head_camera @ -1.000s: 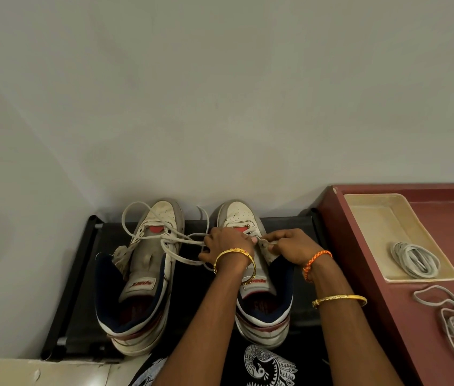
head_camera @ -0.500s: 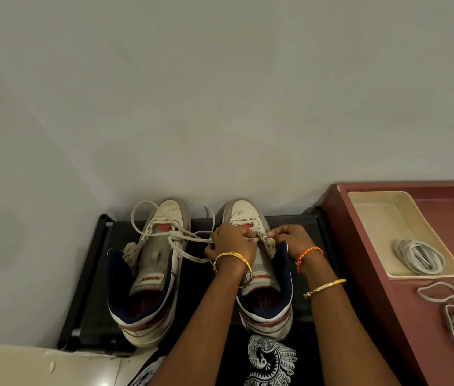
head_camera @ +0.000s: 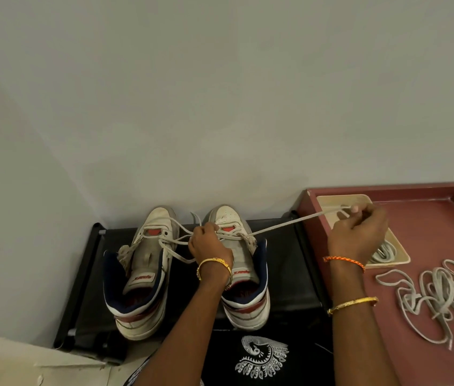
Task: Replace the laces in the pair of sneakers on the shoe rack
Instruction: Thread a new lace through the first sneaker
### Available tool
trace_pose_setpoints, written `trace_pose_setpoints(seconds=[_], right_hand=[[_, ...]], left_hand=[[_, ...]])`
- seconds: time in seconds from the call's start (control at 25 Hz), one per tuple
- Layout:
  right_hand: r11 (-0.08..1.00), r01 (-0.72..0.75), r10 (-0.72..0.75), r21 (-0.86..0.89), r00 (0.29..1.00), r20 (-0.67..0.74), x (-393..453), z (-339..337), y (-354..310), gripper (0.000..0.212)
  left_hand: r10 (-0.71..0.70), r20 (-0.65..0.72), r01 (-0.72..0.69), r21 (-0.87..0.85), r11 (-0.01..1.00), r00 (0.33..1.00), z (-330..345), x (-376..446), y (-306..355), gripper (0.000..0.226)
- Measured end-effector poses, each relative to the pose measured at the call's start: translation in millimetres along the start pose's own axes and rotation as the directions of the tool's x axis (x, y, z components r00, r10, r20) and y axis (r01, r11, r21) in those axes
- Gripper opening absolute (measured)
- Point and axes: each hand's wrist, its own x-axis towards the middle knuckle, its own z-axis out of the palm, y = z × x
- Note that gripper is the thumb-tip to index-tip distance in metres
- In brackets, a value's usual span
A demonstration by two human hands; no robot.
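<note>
The right hand [head_camera: 356, 232] pinched a flat, off-white lace [head_camera: 281, 225] and held it taut across to the right sneaker [head_camera: 244, 263], which sat beside the left sneaker [head_camera: 143, 271] on the black shoe rack [head_camera: 289, 274]; the left hand [head_camera: 209, 243] pressed on the right sneaker's eyelets, its grip hidden, so I cannot tell how it closed. The lace might snag at an eyelet and drag the sneaker sideways, should that hand lift; the frayed tip could also catch. The sneakers looked scuffed, padded leather; a coiled lace [head_camera: 384, 253] lay in a shallow cream tray [head_camera: 328, 203]; loose laces [head_camera: 440, 299] sprawled on the smooth maroon tray [head_camera: 415, 190].
</note>
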Motion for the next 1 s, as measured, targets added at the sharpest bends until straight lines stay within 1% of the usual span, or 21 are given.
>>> trace_pose_setpoints(seconds=[0.04,0.08,0.12,0.16,0.2,0.24,0.28,0.32,0.36,0.4,0.48,0.52,0.56,0.64,0.72,0.76,0.84,0.88,0.92,0.96,1.0], right_hand=[[0.993,-0.019,0.022,0.116,1.000,-0.018,-3,0,-7,0.009],[0.954,-0.107,0.105,0.279,0.994,0.022,-9,3,-15,0.011],[0.870,-0.251,0.218,0.424,0.968,0.126,-17,7,-22,0.016],[0.788,-0.398,0.305,0.469,0.915,0.264,-24,15,-19,0.019],[0.772,-0.488,0.339,0.408,0.858,0.385,-31,21,-17,0.018],[0.834,-0.493,0.342,0.248,0.814,0.469,-36,29,-8,0.017],[0.904,-0.423,0.328,0.057,0.773,0.543,-42,38,5,0.018],[0.941,-0.323,0.316,-0.100,0.734,0.601,-47,46,15,0.019],[0.945,-0.265,0.323,-0.189,0.683,0.655,-50,54,24,0.020],[0.936,-0.260,0.351,-0.239,0.614,0.707,-52,61,31,0.020],[0.891,-0.352,0.435,-0.288,0.474,0.765,-53,72,42,0.016],[0.873,-0.375,0.462,-0.313,0.426,0.778,-54,74,45,0.014],[0.875,-0.357,0.461,-0.328,0.406,0.789,-55,75,48,0.016],[0.903,-0.283,0.422,-0.323,0.441,0.792,-55,77,52,0.024],[0.920,-0.245,0.391,-0.306,0.520,0.759,-51,75,53,0.025],[0.925,-0.254,0.380,-0.283,0.575,0.725,-46,74,55,0.023],[0.917,-0.344,0.395,-0.203,0.714,0.578,-32,66,55,0.022],[0.900,-0.419,0.422,-0.118,0.777,0.468,-22,59,52,0.023],[0.871,-0.491,0.459,0.000,0.813,0.359,-12,50,50,0.023],[0.826,-0.547,0.501,0.135,0.823,0.268,-1,39,45,0.023],[0.760,-0.584,0.540,0.284,0.812,0.222,8,31,41,0.023]], left_hand=[[-0.014,0.001,0.014,-0.002,1.000,1.000,-1,-2,1,0.047],[-0.027,0.002,0.027,-0.009,1.000,1.000,-3,-5,2,0.044],[-0.039,0.004,0.039,-0.016,0.999,0.999,-3,-10,1,0.041],[-0.049,0.004,0.050,-0.036,0.998,0.999,-3,-15,-1,0.038],[-0.067,0.007,0.067,-0.079,0.995,0.998,-2,-20,-5,0.037],[-0.092,0.017,0.093,-0.131,0.987,0.996,-1,-23,-10,0.037],[-0.119,0.035,0.124,-0.172,0.977,0.992,-1,-24,-13,0.037],[-0.134,0.054,0.142,-0.196,0.970,0.990,-1,-24,-16,0.036],[-0.132,0.065,0.143,-0.206,0.968,0.989,-2,-23,-17,0.034],[-0.125,0.065,0.136,-0.217,0.967,0.990,-2,-22,-17,0.032],[-0.146,0.044,0.152,-0.232,0.961,0.988,-3,-21,-15,0.028],[-0.161,0.028,0.163,-0.233,0.959,0.987,-2,-20,-14,0.027],[-0.169,0.012,0.167,-0.232,0.958,0.986,-2,-20,-14,0.027],[-0.168,-0.018,0.159,-0.224,0.962,0.986,-1,-22,-14,0.027],[-0.171,-0.052,0.155,-0.233,0.960,0.984,-1,-23,-11,0.027],[-0.179,-0.063,0.159,-0.240,0.958,0.982,-1,-24,-10,0.027],[-0.204,-0.069,0.181,-0.252,0.951,0.977,-1,-25,-11,0.027],[-0.213,-0.068,0.189,-0.255,0.948,0.975,-1,-25,-11,0.027],[-0.218,-0.066,0.195,-0.253,0.948,0.974,-1,-25,-11,0.027],[-0.217,-0.063,0.195,-0.247,0.949,0.974,-1,-25,-11,0.027],[-0.214,-0.062,0.194,-0.238,0.952,0.975,-1,-25,-10,0.027]])
